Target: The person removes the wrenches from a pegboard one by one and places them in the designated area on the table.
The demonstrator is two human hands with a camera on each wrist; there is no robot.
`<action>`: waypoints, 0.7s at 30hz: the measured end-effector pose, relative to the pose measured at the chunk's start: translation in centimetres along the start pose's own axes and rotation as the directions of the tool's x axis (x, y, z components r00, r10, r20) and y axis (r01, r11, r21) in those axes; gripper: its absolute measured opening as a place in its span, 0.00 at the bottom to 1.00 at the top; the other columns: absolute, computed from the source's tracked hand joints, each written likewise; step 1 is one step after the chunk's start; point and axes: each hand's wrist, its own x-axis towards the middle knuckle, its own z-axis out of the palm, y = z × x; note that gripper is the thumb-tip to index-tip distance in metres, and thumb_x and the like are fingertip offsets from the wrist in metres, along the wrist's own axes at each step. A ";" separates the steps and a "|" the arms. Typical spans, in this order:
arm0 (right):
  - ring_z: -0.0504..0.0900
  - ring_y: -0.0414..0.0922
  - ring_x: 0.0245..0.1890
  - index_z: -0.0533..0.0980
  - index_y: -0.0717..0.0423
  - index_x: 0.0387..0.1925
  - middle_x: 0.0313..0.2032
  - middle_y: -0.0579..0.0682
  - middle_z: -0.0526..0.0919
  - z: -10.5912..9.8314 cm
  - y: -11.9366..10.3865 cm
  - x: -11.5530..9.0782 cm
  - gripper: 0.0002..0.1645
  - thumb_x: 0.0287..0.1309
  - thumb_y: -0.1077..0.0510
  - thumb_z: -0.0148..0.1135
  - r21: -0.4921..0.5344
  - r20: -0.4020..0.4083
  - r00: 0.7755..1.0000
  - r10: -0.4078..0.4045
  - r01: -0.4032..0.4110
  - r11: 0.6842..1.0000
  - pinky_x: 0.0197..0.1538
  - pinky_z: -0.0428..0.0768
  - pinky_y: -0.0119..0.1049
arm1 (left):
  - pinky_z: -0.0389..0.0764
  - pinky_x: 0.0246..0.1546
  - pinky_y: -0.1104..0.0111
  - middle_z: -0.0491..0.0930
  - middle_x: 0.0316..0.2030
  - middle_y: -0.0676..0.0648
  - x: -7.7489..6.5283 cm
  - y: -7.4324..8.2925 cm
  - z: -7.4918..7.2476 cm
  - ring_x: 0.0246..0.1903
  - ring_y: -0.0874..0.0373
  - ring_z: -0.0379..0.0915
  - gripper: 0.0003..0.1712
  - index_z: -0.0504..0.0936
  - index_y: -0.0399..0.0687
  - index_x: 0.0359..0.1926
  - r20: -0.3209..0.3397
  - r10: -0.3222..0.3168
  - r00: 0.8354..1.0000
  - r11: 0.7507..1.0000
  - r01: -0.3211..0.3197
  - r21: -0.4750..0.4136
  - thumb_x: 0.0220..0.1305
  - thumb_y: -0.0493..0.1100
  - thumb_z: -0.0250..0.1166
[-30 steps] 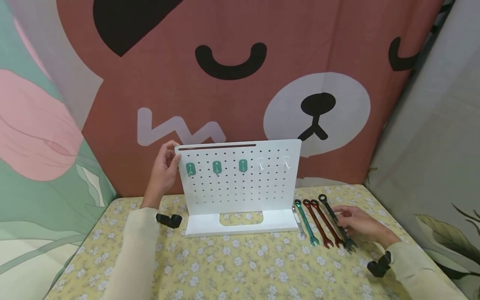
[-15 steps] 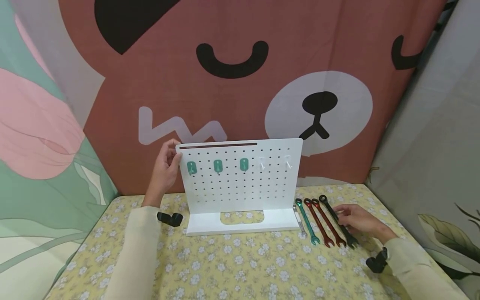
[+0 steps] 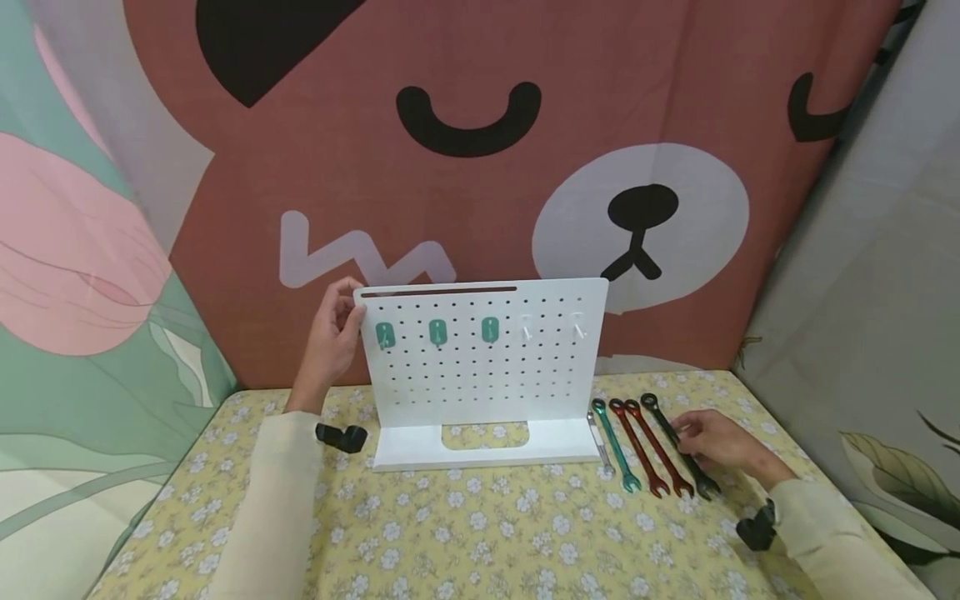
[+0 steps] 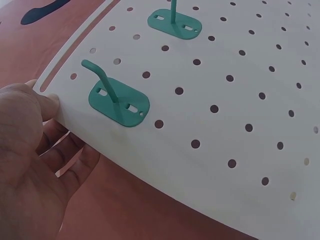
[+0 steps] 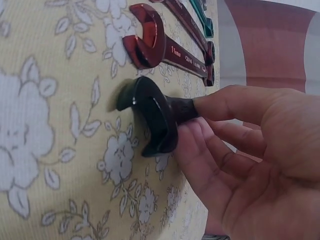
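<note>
My left hand (image 3: 332, 333) holds the upper left corner of a white pegboard (image 3: 480, 392), thumb on the front and the other fingers behind. In the left wrist view, a green hook (image 4: 120, 102) sits on the board close to my thumb. Off the board's right side, my right hand (image 3: 716, 442) pinches the shank of a black combination wrench (image 3: 675, 442). The wrench's open end (image 5: 155, 117) appears close to the cloth in the right wrist view; whether it touches is unclear. Two red wrenches (image 3: 640, 450) lie just left of it.
A green wrench (image 3: 617, 446) and a silver wrench (image 3: 600, 446) lie between the red ones and the board's base (image 3: 480, 458). More green hooks (image 3: 438, 332) and two clear hooks (image 3: 578, 325) line the upper board. Behind the flowered tablecloth (image 3: 480, 542) hangs a bear-print curtain (image 3: 480, 208).
</note>
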 end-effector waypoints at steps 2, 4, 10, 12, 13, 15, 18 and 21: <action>0.80 0.51 0.39 0.67 0.78 0.63 0.46 0.62 0.78 0.0 -0.1 0.0 0.26 0.70 0.65 0.59 -0.007 -0.002 1.000 -0.006 0.006 1.000 0.38 0.81 0.49 | 0.74 0.33 0.68 0.75 0.42 0.37 0.0 0.0 0.0 0.34 0.48 0.72 0.18 0.66 0.41 0.66 -0.003 -0.007 1.000 1.000 0.007 0.003 0.81 0.39 0.53; 0.79 0.50 0.37 0.68 0.78 0.62 0.45 0.61 0.78 0.1 -0.1 0.0 0.25 0.70 0.66 0.59 -0.005 -0.008 1.000 -0.013 0.013 1.000 0.36 0.81 0.48 | 0.74 0.33 0.67 0.74 0.42 0.37 -0.1 0.0 0.0 0.34 0.48 0.72 0.18 0.65 0.41 0.67 -0.005 -0.010 1.000 1.000 0.011 0.019 0.81 0.38 0.52; 0.76 0.49 0.29 0.68 0.78 0.59 0.40 0.59 0.77 0.5 -0.2 -0.1 0.22 0.68 0.69 0.59 -0.003 -0.025 0.999 -0.031 0.030 1.000 0.32 0.78 0.46 | 0.70 0.32 0.72 0.73 0.42 0.30 -0.1 0.1 0.1 0.34 0.35 0.69 0.19 0.64 0.36 0.67 -0.011 0.000 1.000 0.999 0.001 0.033 0.81 0.33 0.50; 0.75 0.50 0.28 0.68 0.78 0.59 0.40 0.59 0.78 0.6 -0.3 -0.2 0.22 0.67 0.69 0.59 -0.005 -0.031 0.999 -0.032 0.032 0.999 0.31 0.78 0.46 | 0.70 0.32 0.71 0.73 0.42 0.29 0.0 0.1 0.1 0.34 0.34 0.69 0.19 0.64 0.35 0.67 -0.012 -0.002 1.000 0.999 0.003 0.035 0.81 0.33 0.50; 0.76 0.50 0.29 0.69 0.78 0.59 0.40 0.59 0.78 0.7 -0.4 -0.3 0.22 0.67 0.69 0.59 -0.010 -0.037 0.999 -0.032 0.032 0.999 0.32 0.78 0.46 | 0.71 0.32 0.70 0.73 0.42 0.30 0.0 0.1 0.1 0.34 0.36 0.70 0.19 0.64 0.35 0.67 -0.010 -0.001 1.000 0.999 0.002 0.045 0.81 0.33 0.50; 0.76 0.49 0.29 0.69 0.78 0.58 0.40 0.60 0.78 0.7 -0.6 -0.3 0.22 0.67 0.69 0.59 -0.024 -0.043 0.998 -0.040 0.039 0.999 0.32 0.78 0.46 | 0.73 0.32 0.69 0.74 0.42 0.32 0.0 0.1 0.0 0.34 0.40 0.71 0.19 0.64 0.38 0.67 -0.008 -0.008 1.000 0.998 0.009 0.055 0.81 0.35 0.51; 0.75 0.49 0.28 0.69 0.78 0.58 0.40 0.60 0.79 0.7 -0.6 -0.4 0.22 0.66 0.69 0.59 -0.030 -0.053 0.998 -0.045 0.043 0.999 0.30 0.77 0.46 | 0.75 0.33 0.67 0.74 0.42 0.35 0.0 0.3 0.0 0.34 0.45 0.72 0.18 0.65 0.41 0.67 -0.002 -0.017 1.000 0.998 0.017 0.055 0.81 0.37 0.52; 0.76 0.48 0.26 0.70 0.78 0.57 0.39 0.60 0.80 0.8 -0.5 -0.5 0.24 0.65 0.67 0.62 -0.056 -0.084 0.996 -0.037 0.032 0.998 0.29 0.77 0.45 | 0.75 0.33 0.67 0.74 0.43 0.36 -0.1 0.4 0.0 0.34 0.46 0.72 0.18 0.66 0.43 0.67 -0.007 -0.017 1.000 0.998 0.017 0.055 0.81 0.40 0.52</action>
